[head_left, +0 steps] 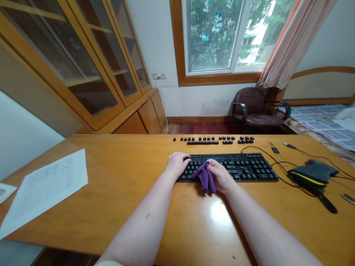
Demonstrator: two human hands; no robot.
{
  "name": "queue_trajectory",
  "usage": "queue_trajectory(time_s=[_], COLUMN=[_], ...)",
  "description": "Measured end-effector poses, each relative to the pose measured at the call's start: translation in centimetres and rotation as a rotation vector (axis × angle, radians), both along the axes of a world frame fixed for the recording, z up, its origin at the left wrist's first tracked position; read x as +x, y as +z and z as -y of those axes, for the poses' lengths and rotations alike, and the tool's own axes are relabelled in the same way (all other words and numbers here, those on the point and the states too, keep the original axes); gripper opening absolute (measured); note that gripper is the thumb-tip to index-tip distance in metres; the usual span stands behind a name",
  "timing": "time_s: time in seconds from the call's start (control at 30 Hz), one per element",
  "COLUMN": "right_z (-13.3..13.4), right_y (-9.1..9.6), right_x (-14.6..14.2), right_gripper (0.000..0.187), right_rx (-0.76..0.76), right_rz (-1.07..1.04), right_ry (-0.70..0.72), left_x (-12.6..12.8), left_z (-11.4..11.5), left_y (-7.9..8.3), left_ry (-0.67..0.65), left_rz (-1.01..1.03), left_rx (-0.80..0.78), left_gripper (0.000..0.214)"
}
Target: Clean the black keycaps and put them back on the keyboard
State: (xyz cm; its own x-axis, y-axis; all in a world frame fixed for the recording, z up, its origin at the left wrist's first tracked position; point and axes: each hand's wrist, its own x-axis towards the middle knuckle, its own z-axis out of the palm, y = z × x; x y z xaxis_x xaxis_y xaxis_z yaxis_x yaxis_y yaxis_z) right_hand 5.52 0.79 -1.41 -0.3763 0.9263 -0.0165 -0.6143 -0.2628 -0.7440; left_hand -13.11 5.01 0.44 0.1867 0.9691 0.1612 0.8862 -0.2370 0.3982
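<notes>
A black keyboard (244, 168) lies flat on the wooden desk. My left hand (177, 163) holds it at its left end, fingers curled over the upper left corner. In my right hand (219, 174) a crumpled purple cloth (206, 178) is pinched, hanging over the keyboard's lower middle keys. The right fingertips are partly hidden by the cloth. Just behind the keyboard, loose black keycaps (203, 142) are set out in two rows, in small groups.
Printed sheets (52, 184) lie at the left of the desk (124, 166). To the right are a grey brush-like tool with a yellow stripe (312, 175), black cables (283, 166), a USB plug (290, 145) and a small black piece (275, 150). An armchair (252, 107) stands beyond.
</notes>
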Motion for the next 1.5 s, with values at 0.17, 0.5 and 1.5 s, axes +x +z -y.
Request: queue_trajectory(time_s=[0.17, 0.5, 1.5], right_z=[0.0, -0.2, -0.1], right_y=[0.0, -0.2, -0.1], right_x=[0.0, 0.0, 0.0], right_gripper=[0.02, 0.018, 0.02], right_rx=[-0.001, -0.009, -0.008], right_rz=[0.008, -0.01, 0.019], right_ry=[0.007, 0.0, -0.014], left_x=[0.3, 0.4, 0.4], left_z=[0.2, 0.4, 0.5], left_y=[0.1, 0.2, 0.5], left_ry=[0.016, 0.015, -0.024], left_rz=[-0.021, -0.025, -0.088], left_rx=[0.024, 0.033, 0.016], left_gripper=[0.02, 0.02, 0.023])
